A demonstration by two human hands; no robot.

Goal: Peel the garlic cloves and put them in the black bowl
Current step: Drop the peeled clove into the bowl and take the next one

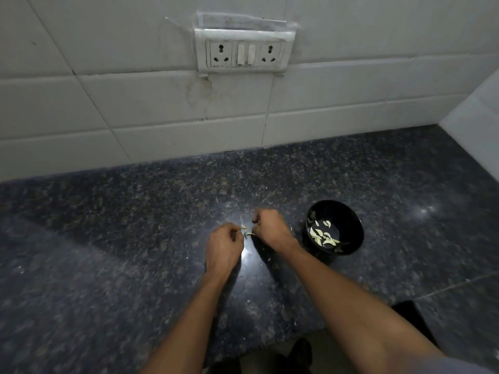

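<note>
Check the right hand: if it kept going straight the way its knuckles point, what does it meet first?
Probably the left hand. The right hand points leftward, with only the small garlic clove pinched between them. Depth is unclear.

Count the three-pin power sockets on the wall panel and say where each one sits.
2: the left socket sits at the panel's left end, the right socket at its right end, with the switches between them.

pale peeled garlic cloves (pixel 322 237) lie inside the black bowl (pixel 348 225), standing upright on the counter.
</note>
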